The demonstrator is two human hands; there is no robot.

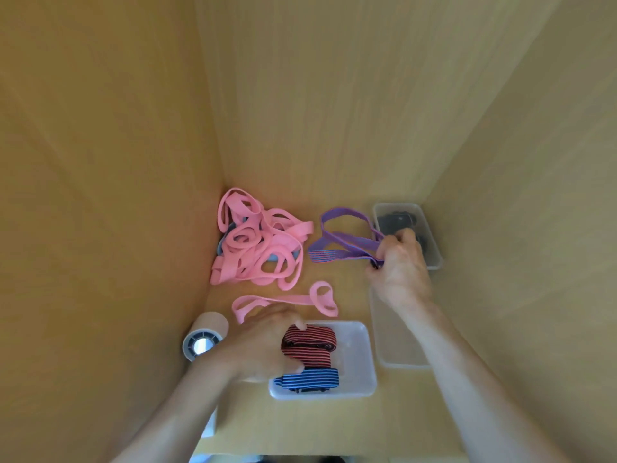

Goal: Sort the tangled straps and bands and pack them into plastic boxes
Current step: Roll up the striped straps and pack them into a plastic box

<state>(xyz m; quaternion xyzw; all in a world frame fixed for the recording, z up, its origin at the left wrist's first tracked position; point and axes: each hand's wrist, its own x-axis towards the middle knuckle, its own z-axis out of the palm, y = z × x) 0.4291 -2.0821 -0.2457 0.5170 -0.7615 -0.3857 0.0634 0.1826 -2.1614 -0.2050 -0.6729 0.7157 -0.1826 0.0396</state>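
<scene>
A tangled heap of pink bands [260,242] lies at the back left, with a bit of blue band under it. One loose pink band [287,300] lies in front of the heap. My right hand [400,265] grips a purple striped strap [344,243] beside a clear box [434,262] that holds dark items. My left hand [263,342] rests on a folded red-and-black striped strap [309,342] inside a near clear plastic box [360,369]. A folded blue striped strap [309,377] lies in the same box, nearer to me.
Another clear box or lid [397,349] lies under my right forearm. A tan tape roll [205,334] lies on its side to the left of my left hand. Wooden walls close in on the left, back and right.
</scene>
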